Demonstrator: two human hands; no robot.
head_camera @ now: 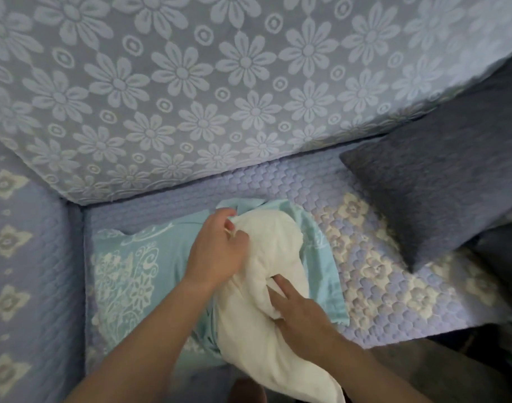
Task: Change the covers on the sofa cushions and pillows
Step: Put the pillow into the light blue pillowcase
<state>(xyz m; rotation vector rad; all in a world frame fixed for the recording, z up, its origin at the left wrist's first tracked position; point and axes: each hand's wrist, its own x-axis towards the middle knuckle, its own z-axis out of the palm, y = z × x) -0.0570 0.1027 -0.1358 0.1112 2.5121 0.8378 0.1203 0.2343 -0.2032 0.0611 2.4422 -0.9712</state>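
Note:
A bare white pillow insert (273,251) lies on the sofa seat, folded lengthwise, its near end hanging over the seat's front edge. Under it and to its left spreads a light turquoise cover (126,271) with a white floral print. My left hand (217,251) pinches the insert's far left edge where it meets the turquoise cover. My right hand (298,309) presses into the fold of the insert with its fingers dug in.
A dark blue pillow (441,181) leans in the right corner of the sofa. The backrest (190,82) carries a blue daisy-pattern cover. The seat (380,271) and left armrest (22,271) are quilted lilac with cream flowers.

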